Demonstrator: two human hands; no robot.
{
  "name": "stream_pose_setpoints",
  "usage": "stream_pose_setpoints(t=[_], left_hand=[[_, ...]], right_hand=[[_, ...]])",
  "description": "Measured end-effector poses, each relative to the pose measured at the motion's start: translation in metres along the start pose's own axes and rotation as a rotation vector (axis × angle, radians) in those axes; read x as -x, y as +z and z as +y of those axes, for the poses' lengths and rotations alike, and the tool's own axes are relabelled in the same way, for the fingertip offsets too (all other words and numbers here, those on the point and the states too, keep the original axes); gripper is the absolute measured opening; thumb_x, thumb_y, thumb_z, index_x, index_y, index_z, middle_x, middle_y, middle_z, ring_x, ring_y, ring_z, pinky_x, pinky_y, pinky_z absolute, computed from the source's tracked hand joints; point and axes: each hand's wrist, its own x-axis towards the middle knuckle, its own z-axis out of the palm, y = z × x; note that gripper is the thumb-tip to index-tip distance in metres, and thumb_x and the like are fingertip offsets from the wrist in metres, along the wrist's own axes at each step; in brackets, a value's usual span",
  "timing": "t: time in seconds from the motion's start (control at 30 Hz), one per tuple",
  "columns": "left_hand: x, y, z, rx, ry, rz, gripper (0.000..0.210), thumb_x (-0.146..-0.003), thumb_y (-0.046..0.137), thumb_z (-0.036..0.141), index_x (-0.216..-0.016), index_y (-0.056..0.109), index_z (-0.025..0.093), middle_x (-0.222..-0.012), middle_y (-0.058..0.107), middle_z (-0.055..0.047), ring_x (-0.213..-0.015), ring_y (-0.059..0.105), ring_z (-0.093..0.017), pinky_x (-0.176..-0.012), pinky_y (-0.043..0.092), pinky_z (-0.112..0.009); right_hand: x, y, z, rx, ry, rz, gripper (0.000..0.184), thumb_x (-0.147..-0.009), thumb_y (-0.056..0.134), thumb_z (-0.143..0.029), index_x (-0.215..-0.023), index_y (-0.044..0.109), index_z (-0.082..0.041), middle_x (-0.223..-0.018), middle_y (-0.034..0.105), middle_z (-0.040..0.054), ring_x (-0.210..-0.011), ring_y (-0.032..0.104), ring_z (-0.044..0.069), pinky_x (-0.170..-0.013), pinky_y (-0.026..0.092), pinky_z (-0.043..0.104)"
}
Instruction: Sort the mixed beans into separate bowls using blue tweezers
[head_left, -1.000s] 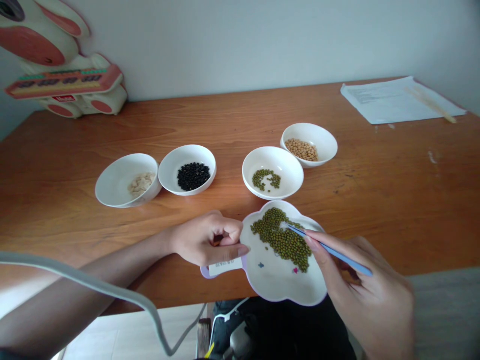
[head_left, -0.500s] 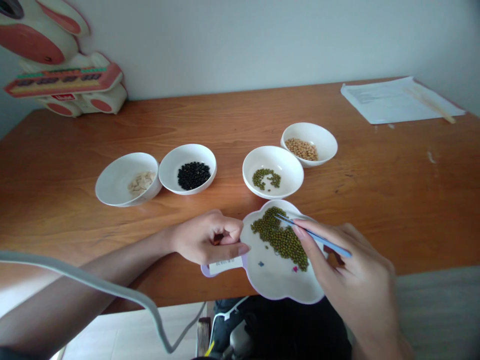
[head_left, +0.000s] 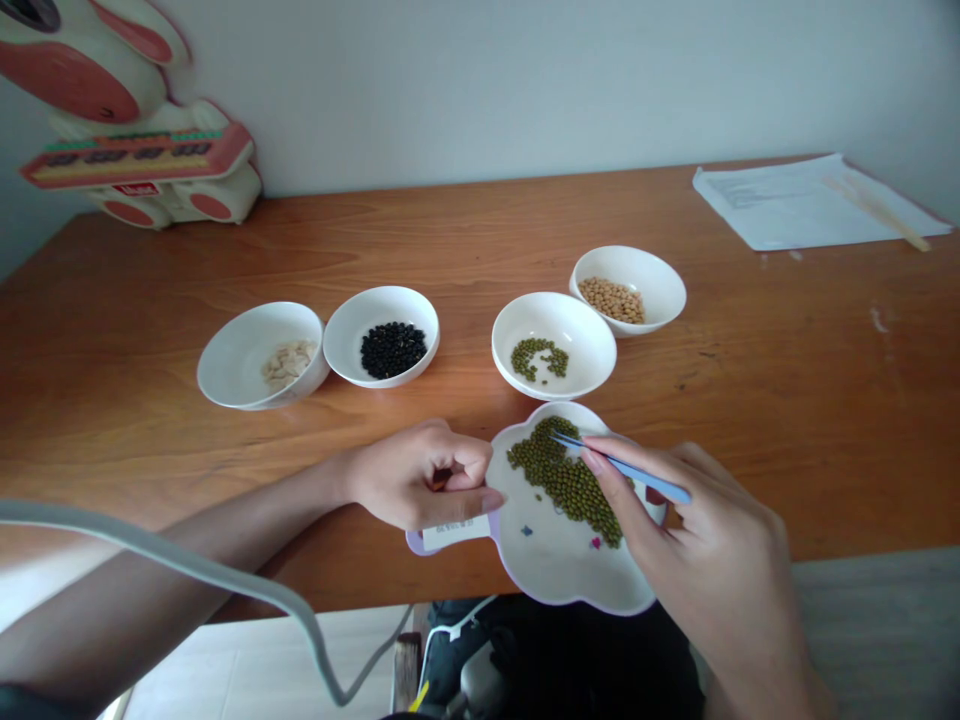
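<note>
My left hand (head_left: 427, 478) is closed on the handle side of a white, flower-shaped plate (head_left: 570, 585) with a lilac rim, thumb on its edge. Green mung beans (head_left: 574, 482) are heaped over the plate's upper part. My right hand (head_left: 697, 540) pinches blue tweezers (head_left: 645, 478), whose tips touch the beans near the top of the heap; whether a bean is between them I cannot tell. Just behind the plate stands a white bowl (head_left: 589, 372) with some mung beans (head_left: 536, 358) in it.
Other white bowls hold soybeans (head_left: 613, 299), black beans (head_left: 393, 349) and pale flat seeds (head_left: 287, 365). Papers (head_left: 802, 205) with chopsticks lie at the back right, a rabbit figure (head_left: 142, 165) stands at the back left. A grey cable (head_left: 225, 573) crosses the left forearm.
The whole view has shifted slightly, so things sit a little further right. The tweezers have tilted slightly, their tips still among the beans. My left hand keeps its hold on the plate.
</note>
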Motion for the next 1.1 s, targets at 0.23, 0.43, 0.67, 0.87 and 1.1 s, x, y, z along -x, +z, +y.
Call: stream_pose_setpoints(t=[0.23, 0.43, 0.67, 0.87, 1.1], left_hand=[[-0.0003, -0.0002, 0.0004, -0.013, 0.001, -0.001, 0.043, -0.095, 0.063, 0.021, -0.065, 0.032, 0.022, -0.056, 0.032, 0.01, -0.049, 0.028, -0.006, -0.044, 0.023, -0.02], [0.0002, -0.0001, -0.001, -0.015, -0.002, -0.002, 0.043, -0.096, 0.062, 0.023, -0.066, 0.032, 0.022, -0.057, 0.033, 0.01, -0.049, 0.029, -0.006, -0.044, 0.023, -0.021], [-0.0006, -0.0005, 0.0004, -0.006, 0.003, -0.004, 0.043, -0.095, 0.063, 0.021, -0.065, 0.031, 0.022, -0.057, 0.032, 0.01, -0.049, 0.028, -0.006, -0.044, 0.023, -0.021], [0.0, -0.0007, -0.0006, 0.002, 0.015, -0.007, 0.043, -0.095, 0.063, 0.019, -0.066, 0.032, 0.022, -0.057, 0.032, 0.01, -0.048, 0.029, -0.006, -0.043, 0.023, -0.02], [0.0006, -0.0002, -0.0013, -0.005, 0.004, -0.003, 0.043, -0.096, 0.063, 0.021, -0.066, 0.032, 0.022, -0.057, 0.032, 0.01, -0.048, 0.028, -0.005, -0.043, 0.023, -0.02]], right_hand=[[-0.0003, 0.002, 0.0003, 0.024, -0.008, -0.001, 0.014, -0.097, 0.069, -0.032, -0.107, 0.078, -0.027, -0.078, 0.073, -0.0012, -0.056, 0.062, 0.01, -0.055, 0.047, 0.026], [0.0003, 0.0028, 0.0008, 0.029, -0.045, -0.009, 0.013, -0.096, 0.07, -0.028, -0.108, 0.077, -0.026, -0.085, 0.077, -0.0017, -0.07, 0.069, 0.012, -0.066, 0.051, 0.027], [0.0006, 0.0039, 0.0016, 0.024, -0.086, -0.015, 0.016, -0.095, 0.071, -0.024, -0.111, 0.075, -0.026, -0.09, 0.079, -0.0024, -0.075, 0.069, 0.011, -0.069, 0.052, 0.026], [0.001, 0.003, 0.0005, 0.026, -0.082, -0.011, 0.016, -0.096, 0.07, -0.022, -0.11, 0.075, -0.026, -0.091, 0.079, -0.0019, -0.077, 0.07, 0.012, -0.071, 0.053, 0.025], [-0.0006, 0.0027, -0.0001, 0.023, -0.096, -0.013, 0.016, -0.095, 0.07, -0.022, -0.111, 0.075, -0.025, -0.09, 0.079, -0.0015, -0.076, 0.068, 0.012, -0.071, 0.053, 0.026]])
